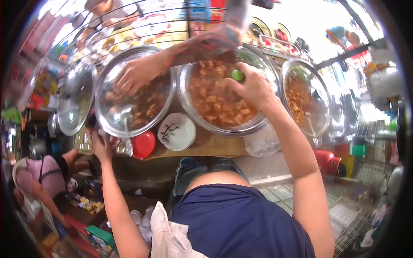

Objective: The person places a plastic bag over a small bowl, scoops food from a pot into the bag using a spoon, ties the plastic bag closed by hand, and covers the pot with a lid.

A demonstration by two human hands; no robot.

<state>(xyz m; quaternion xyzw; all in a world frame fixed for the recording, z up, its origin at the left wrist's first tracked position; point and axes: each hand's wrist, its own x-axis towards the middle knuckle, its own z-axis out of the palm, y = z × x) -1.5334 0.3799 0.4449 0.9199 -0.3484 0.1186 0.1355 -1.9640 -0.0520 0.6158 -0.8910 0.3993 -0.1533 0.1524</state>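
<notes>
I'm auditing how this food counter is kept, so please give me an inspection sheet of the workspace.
Surface: brown counter, partly covered.
Job's things: pan with chunks in red sauce; green round thing above.
Clutter: red bowl, white bowl, plastic bag.
Hands: right hand grips the green round thing; left hand near the counter's edge, hold unclear.
Cables: nothing seen.
Surroundings: another person's hand over the neighbouring pan's glass lid; person in pink.

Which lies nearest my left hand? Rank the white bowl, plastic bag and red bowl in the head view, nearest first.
1. Red bowl: just right of your left hand.
2. White bowl: right of the red bowl.
3. Plastic bag: farthest right of the three.
</notes>
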